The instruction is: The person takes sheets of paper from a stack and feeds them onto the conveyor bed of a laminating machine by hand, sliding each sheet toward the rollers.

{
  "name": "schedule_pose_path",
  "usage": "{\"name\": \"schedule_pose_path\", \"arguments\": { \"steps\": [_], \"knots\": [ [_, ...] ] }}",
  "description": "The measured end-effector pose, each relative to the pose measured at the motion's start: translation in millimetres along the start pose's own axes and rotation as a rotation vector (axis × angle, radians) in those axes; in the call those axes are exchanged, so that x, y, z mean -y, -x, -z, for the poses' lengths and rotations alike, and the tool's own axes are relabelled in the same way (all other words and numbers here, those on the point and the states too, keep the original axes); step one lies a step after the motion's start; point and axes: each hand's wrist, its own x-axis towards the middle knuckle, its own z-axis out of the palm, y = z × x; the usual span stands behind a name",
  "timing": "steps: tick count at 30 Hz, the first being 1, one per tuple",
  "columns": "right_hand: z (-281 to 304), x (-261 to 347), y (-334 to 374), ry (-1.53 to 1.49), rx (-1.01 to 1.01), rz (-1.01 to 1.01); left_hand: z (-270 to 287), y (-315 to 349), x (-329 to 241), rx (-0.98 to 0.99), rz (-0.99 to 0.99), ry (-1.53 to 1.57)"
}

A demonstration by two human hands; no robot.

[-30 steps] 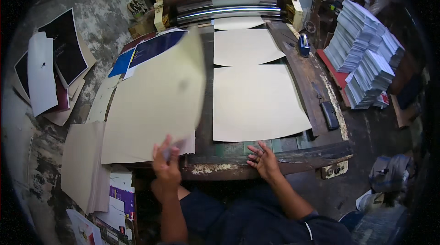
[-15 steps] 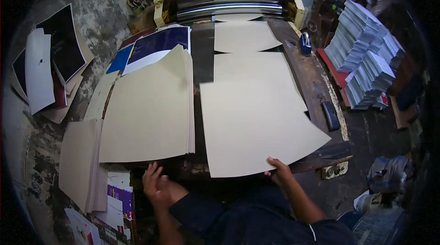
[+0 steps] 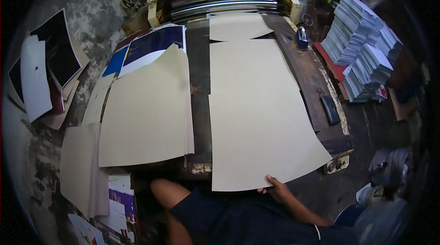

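A large cream sheet of card (image 3: pixel 261 144) lies lengthwise on the dark table, its near edge reaching past the table's front. My right hand (image 3: pixel 277 190) grips that near edge, thumb on top and fingers underneath. The sheet's far part lines up with other cream sheets (image 3: pixel 238 25) that run up to the shiny metal rollers (image 3: pixel 224 5) of a machine. My left hand is out of sight; only a bare knee (image 3: pixel 167 192) shows near where it was. A tall stack of cream sheets (image 3: pixel 146 107) stands to the left of the held sheet.
A second cream stack (image 3: pixel 78 167) leans at the lower left. Printed dark blue sheets (image 3: pixel 156 43) lie behind the big stack. On the table's right edge sit a tape dispenser (image 3: pixel 302 38) and a dark case (image 3: pixel 329 109). Piled white paper bundles (image 3: pixel 362 43) stand beyond on the right.
The held sheet has straightened and its near edge has come lower, in line with the sheets ahead. The sheets near the rollers have moved farther in. My left hand has left the view.
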Motion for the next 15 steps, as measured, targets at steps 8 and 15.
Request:
{"name": "schedule_pose_path", "arguments": {
  "steps": [8, 15],
  "knots": [
    [-20.3, 10.9, 11.1, -0.046, -0.014, -0.036, -43.8, 21.9, -28.6, -0.002, 0.007, -0.09],
    [-17.7, 20.4, -28.4, -0.213, -0.009, -0.019, -95.0, 73.7, -45.9, -0.003, -0.574, -1.14]
  ]
}}
